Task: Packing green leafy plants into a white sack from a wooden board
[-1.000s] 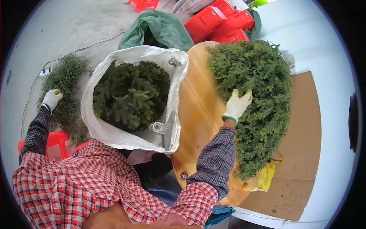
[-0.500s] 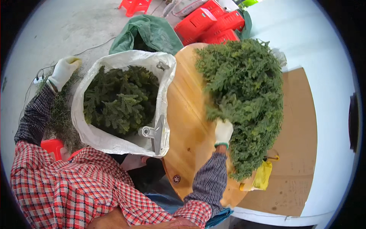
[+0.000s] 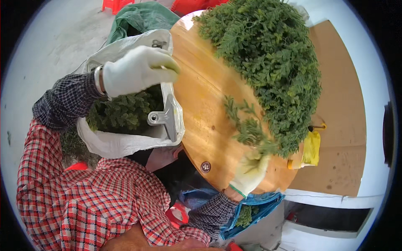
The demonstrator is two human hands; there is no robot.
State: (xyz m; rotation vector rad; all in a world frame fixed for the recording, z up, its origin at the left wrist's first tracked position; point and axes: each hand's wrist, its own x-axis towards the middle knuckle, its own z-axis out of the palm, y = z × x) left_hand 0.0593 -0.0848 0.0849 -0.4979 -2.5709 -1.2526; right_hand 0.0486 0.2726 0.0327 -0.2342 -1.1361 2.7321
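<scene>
Right hand (image 3: 250, 172) in white glove clamped on a green sprig (image 3: 247, 127) above the round wooden table (image 3: 209, 113) beside the greenery heap (image 3: 272, 62) — left hand (image 3: 140, 69), gloved, closed on a small leafy bit over the white sack (image 3: 125, 142) of cuttings.

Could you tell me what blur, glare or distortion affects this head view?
Head view: the right hand and its green sprig are motion-blurred; glare whitens the round wooden table at its far rim; fisheye bends the cardboard sheet edges, with black corners.
</scene>
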